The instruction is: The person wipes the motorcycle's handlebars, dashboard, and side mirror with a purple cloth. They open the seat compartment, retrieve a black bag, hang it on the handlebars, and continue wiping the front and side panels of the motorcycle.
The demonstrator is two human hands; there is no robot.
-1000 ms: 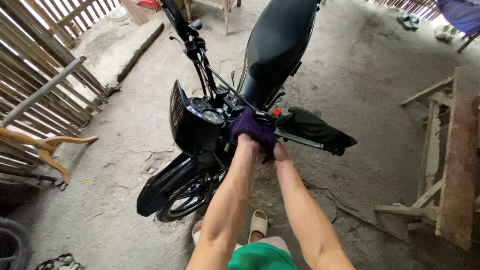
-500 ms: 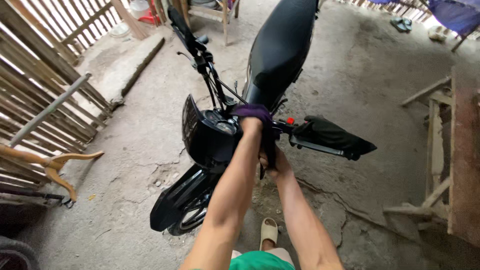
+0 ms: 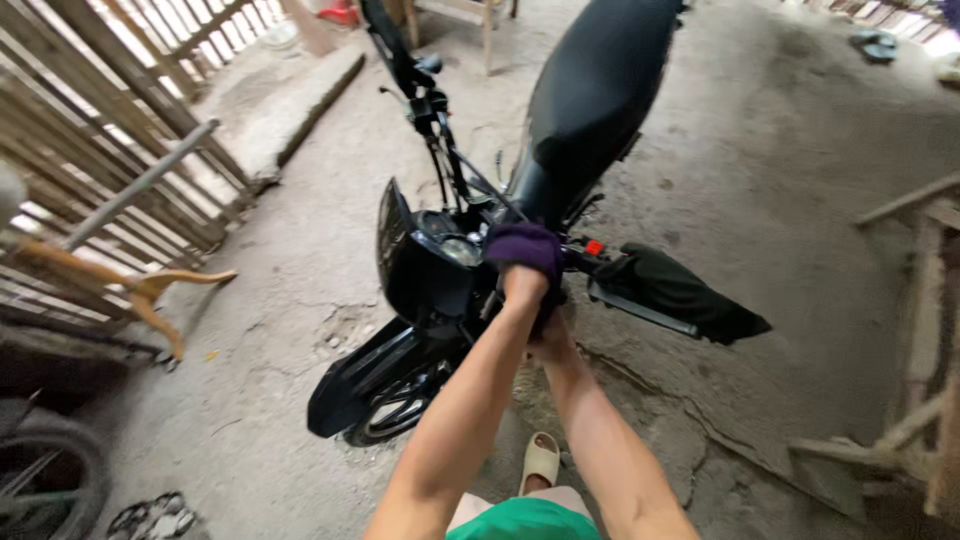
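A black motorcycle [image 3: 590, 90] stands in front of me with its handlebar turned. My left hand [image 3: 526, 262] is wrapped in a purple cloth [image 3: 524, 245] and presses on the middle of the handlebar, just behind the gauges [image 3: 450, 245] and the black headlight cowl [image 3: 415, 275]. My right hand [image 3: 550, 338] sits right below it, under the bar, closed around the dark hanging end of the cloth; its fingers are partly hidden by my left wrist. A black cover [image 3: 690, 300] wraps the near handlebar grip to the right of my hands.
The front wheel [image 3: 390, 405] and fender [image 3: 350, 385] stand close to my sandalled foot [image 3: 540, 462]. A slatted wooden fence [image 3: 120, 130] and a curved wooden piece [image 3: 150, 290] line the left. A tyre [image 3: 45, 470] lies bottom left and a wooden frame [image 3: 920, 330] stands right.
My left hand with the cloth has slid slightly back and forth over the middle of the handlebar. My right hand has stayed below it. The view has shifted a little to the left.
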